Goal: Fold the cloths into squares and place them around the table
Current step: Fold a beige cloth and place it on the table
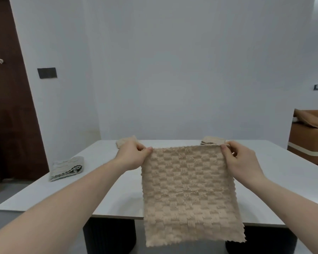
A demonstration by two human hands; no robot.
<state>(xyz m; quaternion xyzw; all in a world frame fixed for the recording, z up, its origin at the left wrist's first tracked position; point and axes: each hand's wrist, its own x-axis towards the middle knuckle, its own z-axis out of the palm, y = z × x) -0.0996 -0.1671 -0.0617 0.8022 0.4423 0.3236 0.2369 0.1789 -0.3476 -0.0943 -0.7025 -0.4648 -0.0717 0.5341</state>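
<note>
The left hand (134, 154) and right hand (240, 158) each pinch a top corner of the beige cloth (189, 195), which hangs over the table's (106, 195) six o'clock edge. Folded cloths lie at nine, eleven and one o'clock. Since it hangs limp from light thumb-and-finger pinches, a corner could probably slip, skewing the fold.

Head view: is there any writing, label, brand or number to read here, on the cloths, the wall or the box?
None can be read.
Beige cloth held up by both hands: weave only, no tag showing.
Dark wall plate: blank.
Cardboard box: no print visible.
Folded cloths on the table: no labels showing.
</note>
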